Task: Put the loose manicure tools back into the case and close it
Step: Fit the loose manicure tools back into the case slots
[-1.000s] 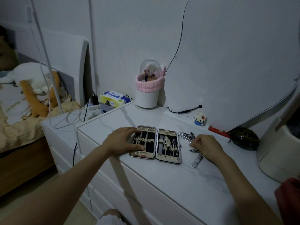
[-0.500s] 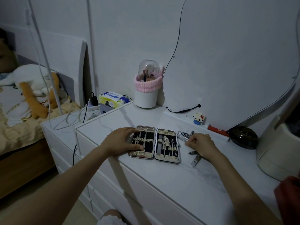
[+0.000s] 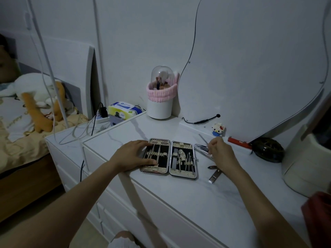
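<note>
Two halves of the case point(image 3: 168, 158) lie open flat on the table point(image 3: 206, 203) between the hands. The left hand point(image 3: 133, 155) rests spread on its left half, fingers fairly straight, likely steadying it. The right hand point(image 3: 221, 153) pinches a thin tool point(image 3: 203, 138) lifted from the loose pile point(image 3: 201, 148) just beside the case. Clippers point(image 3: 215, 176) lie under that wrist, partly hidden; dim light blurs the pile's pieces.

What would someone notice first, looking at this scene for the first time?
The open manicure case lying flat near the white dresser's front edge, the left hand resting on its left half. Just right of it, the right hand lifts a thin metal tool above the loose tools.
</note>
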